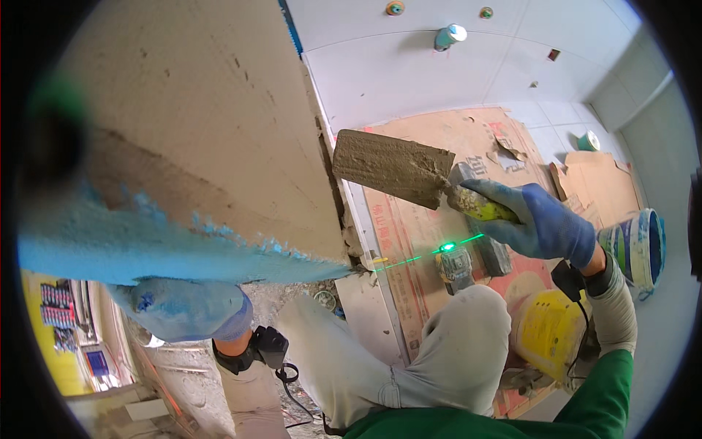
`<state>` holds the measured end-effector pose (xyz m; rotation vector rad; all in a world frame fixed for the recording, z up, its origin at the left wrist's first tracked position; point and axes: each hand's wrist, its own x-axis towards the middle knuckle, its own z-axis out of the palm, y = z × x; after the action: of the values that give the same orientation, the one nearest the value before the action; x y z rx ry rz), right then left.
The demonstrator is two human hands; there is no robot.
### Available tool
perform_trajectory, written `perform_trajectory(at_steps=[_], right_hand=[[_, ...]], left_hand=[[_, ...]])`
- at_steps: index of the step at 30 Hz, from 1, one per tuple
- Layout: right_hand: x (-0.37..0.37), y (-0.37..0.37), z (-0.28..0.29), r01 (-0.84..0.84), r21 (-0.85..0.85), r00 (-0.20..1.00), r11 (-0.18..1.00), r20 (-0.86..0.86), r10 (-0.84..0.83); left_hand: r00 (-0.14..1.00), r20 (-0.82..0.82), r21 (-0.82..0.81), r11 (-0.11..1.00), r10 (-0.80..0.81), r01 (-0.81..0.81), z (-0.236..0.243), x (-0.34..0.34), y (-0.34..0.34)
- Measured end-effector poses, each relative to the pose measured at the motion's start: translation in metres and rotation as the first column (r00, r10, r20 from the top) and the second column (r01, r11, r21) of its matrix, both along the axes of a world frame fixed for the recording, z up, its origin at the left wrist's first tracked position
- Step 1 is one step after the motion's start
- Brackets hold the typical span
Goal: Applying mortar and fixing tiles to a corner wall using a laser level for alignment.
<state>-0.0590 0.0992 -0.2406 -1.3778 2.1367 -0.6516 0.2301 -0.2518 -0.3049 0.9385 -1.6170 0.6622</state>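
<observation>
My right hand (541,223), in a blue work glove, is closed round the yellow-green handle of a trowel (391,167). Grey-brown mortar coats the wide blade, which reaches left toward the edge of a wall (212,95). Tan mortar or plaster covers that wall, with a band of blue coating (183,252) along its near border. At the blue band's lower edge is my left hand (183,311), also in a blue glove. Its fingers are partly hidden and hard to make out. Beneath the trowel, a green laser line crosses a small grey device (456,268) with a bright green spot.
Printed cardboard (417,293) covers the floor by my knees. A yellow bucket (552,329) stands beside my right leg, and a white bucket with a blue rim (636,249) is farther right. A capped pipe (449,36) juts from the white tiled wall. Rubble lies at lower left.
</observation>
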Motion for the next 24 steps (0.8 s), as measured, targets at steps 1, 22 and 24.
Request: perform_trajectory(at_steps=[1,22,24], right_hand=[[-0.005,-0.003,-0.002,-0.051,-0.06,0.998,0.997,-0.033,0.049],[0.027,0.031,0.032,-0.118,0.176,0.993,0.977,0.005,0.12],[0.032,0.033,0.033,-0.104,0.18,0.995,0.978,0.016,0.103]], left_hand=[[0.994,-0.052,0.019,0.995,-0.097,0.098,-0.005,0.002,-0.005],[0.857,-0.371,-0.111,0.933,-0.358,0.342,0.042,-0.048,0.043],[0.946,-0.2,-0.185,0.958,-0.256,0.22,0.043,-0.045,0.04]])
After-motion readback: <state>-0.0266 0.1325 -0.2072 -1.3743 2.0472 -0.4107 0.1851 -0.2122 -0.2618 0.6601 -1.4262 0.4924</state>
